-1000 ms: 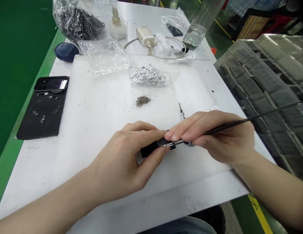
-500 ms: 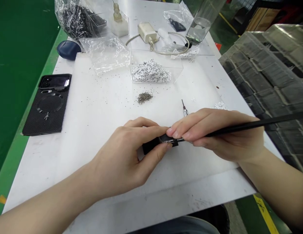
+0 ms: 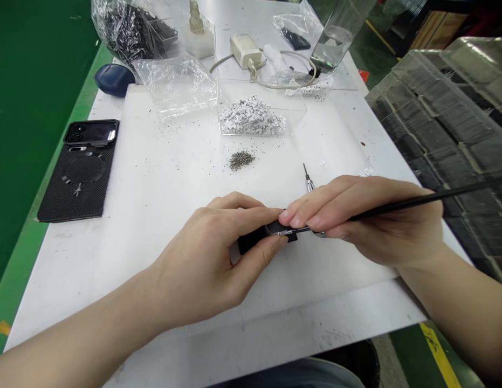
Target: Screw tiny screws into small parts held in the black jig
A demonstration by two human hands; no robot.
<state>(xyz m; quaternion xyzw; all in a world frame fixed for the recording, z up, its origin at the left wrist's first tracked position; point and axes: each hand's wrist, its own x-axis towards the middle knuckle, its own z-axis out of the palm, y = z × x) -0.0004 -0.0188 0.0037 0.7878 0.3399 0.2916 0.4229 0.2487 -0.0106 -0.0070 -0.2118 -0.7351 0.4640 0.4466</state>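
Between the fingertips and thumb of my left hand (image 3: 210, 258) is a small black part (image 3: 276, 227), resting on or against a black block (image 3: 247, 240). The block is partly hidden by my fingers. My right hand (image 3: 368, 218) grips a long thin black tool (image 3: 428, 200) like a pen, its kind not clear. The tool's thin front end reaches the near side of the part, and my right fingertips touch the part's top. A screwdriver (image 3: 309, 180) with a silver shaft lies behind and partly beneath my right hand. A pile of tiny dark screws (image 3: 241, 160) sits beyond my hands.
A clear tray (image 3: 222, 131) of small black-and-white pieces stands behind the screws. A black phone case (image 3: 83, 178) lies left. Behind are plastic bags (image 3: 181, 89), a white charger (image 3: 246, 51), a dark blue mouse-shaped object (image 3: 113, 80) and a clear container (image 3: 335, 46). Stacked clear boxes (image 3: 440, 113) stand right.
The view has shifted slightly. My right hand has moved a little to the right, and a bit of silver metal now shows beneath it. My left hand keeps its hold.
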